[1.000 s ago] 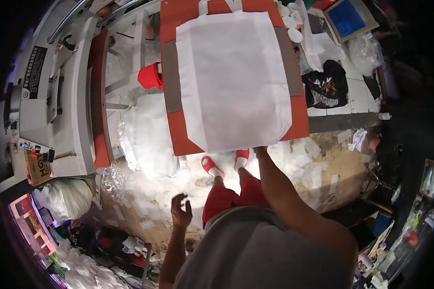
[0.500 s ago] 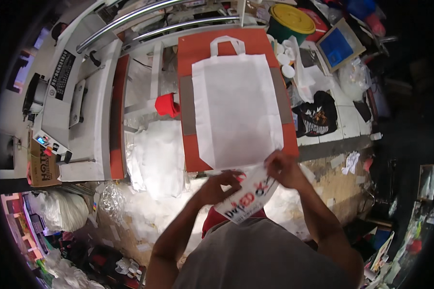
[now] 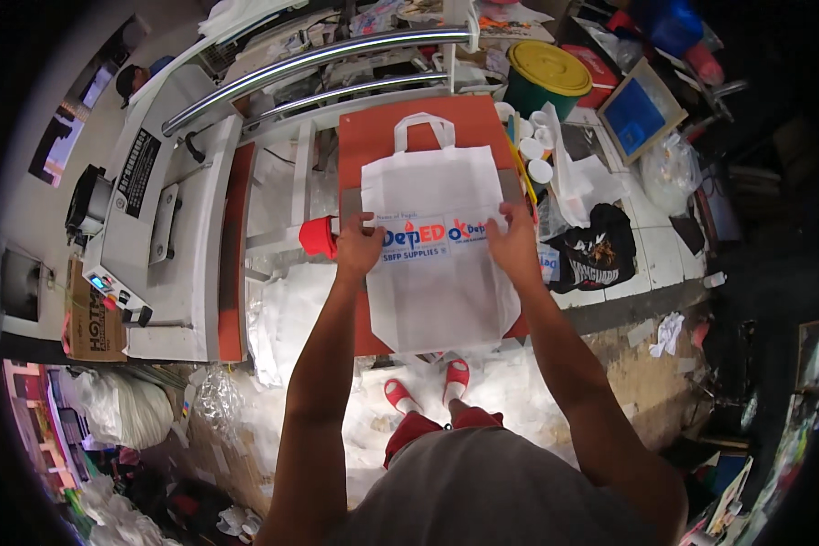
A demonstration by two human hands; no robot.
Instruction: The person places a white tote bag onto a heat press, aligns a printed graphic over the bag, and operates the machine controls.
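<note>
A white tote bag [image 3: 437, 309] lies flat on a red-orange press board [image 3: 359, 132], its looped handle at the far end. Across the bag's middle is a printed transfer sheet [image 3: 423, 239] with blue and red lettering, lying flat or nearly so. My left hand [image 3: 361, 244] pinches its left edge, and my right hand [image 3: 513, 242] has its fingers closed at the right edge. Fingertips of both hands are down at the bag's surface.
The heat press [image 3: 150, 209] with its metal bars stands left. A red cloth [image 3: 318, 237] hangs beside the board. At right are a yellow-lidded green bucket [image 3: 548, 77], white jars [image 3: 539, 170], a blue framed screen [image 3: 640, 106] and a black printed cloth [image 3: 601, 250]. White bags [image 3: 291, 314] lie below.
Both hands have moved forward from near my body to the bag's middle, carrying the printed sheet, which now lies across the bag. My view has shifted slightly, showing my red slippers.
</note>
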